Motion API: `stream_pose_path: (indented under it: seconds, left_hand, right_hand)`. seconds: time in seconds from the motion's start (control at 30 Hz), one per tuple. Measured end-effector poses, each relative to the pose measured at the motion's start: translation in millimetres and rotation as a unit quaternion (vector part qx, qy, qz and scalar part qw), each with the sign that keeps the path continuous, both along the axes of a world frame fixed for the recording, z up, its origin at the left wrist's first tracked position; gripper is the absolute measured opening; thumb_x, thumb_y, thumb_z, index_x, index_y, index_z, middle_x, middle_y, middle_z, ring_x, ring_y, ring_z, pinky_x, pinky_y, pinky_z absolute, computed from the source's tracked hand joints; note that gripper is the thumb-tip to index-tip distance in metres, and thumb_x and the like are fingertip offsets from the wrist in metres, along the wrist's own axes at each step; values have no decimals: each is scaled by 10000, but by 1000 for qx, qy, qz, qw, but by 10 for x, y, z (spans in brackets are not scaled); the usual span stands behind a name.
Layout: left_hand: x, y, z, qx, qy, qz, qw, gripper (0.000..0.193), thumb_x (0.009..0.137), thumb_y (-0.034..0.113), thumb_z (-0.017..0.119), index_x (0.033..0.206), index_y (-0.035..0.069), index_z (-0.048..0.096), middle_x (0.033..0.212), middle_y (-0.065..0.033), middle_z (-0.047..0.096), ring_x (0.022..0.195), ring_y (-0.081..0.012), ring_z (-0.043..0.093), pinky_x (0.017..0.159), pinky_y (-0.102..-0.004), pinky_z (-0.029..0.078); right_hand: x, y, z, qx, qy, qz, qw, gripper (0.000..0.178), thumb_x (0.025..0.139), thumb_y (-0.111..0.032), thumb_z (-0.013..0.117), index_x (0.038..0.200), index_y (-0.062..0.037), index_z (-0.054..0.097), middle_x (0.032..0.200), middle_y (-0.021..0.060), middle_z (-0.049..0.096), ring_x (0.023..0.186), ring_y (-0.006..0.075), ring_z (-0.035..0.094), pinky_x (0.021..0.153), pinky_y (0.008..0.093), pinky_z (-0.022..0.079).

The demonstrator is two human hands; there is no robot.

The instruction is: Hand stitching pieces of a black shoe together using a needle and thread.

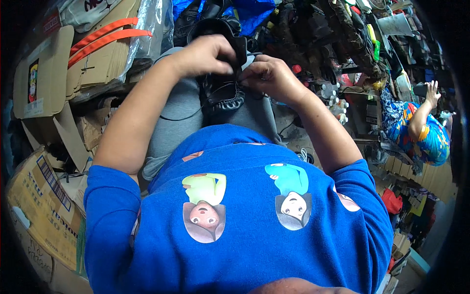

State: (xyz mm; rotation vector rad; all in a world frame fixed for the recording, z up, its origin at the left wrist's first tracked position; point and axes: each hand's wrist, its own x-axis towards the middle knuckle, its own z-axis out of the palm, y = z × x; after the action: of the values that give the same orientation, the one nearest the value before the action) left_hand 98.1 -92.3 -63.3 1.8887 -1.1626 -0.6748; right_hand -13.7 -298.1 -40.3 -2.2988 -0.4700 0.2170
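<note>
A black leather shoe (226, 100) with a gathered, puckered toe lies between my thighs, toe toward me. Its tall dark back part (240, 46) rises at the far end. My left hand (209, 56) reaches over the shoe from the left, fingers curled down; what they hold, if anything, is hidden. At the shoe's right edge, my right hand (268, 77) has thumb and fingertips pinched together on something too small to name. A small pale piece (248, 61) shows between the shoe and my right hand. A thin dark cord (178, 119) loops across my left thigh.
Flattened cardboard (100, 63) with orange straps (105, 36) and an open carton (41, 73) stand at left. Blue plastic (254, 14) lies beyond the shoe. Several small bottles (335, 103) stand at right. Farther right, another person (423, 130) raises a hand holding something dark.
</note>
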Motion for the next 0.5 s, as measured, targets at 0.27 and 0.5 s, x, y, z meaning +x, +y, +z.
stream_pose_path:
  seconds: [0.27,0.5]
  left_hand:
    - [607,1394,304,50,-211,343,914,400,815,-29,425,1167,80,582,1046,-56,533,876,-123,547,747,-242,452]
    - [-906,628,424,7,-115,239,964,128,723,35,651,837,83,686,783,-74,600,828,-256,584,745,-369,447]
  right_hand:
    - [-172,18,49,16,33,-29,999,225,767,-30,672,975,-110,707,765,56,539,712,183,571,630,308,466]
    - [-474,142,-45,-166,-150,-72,972,318,779,-93,639,1065,-224,682,740,18,528,786,210,536,801,366,354]
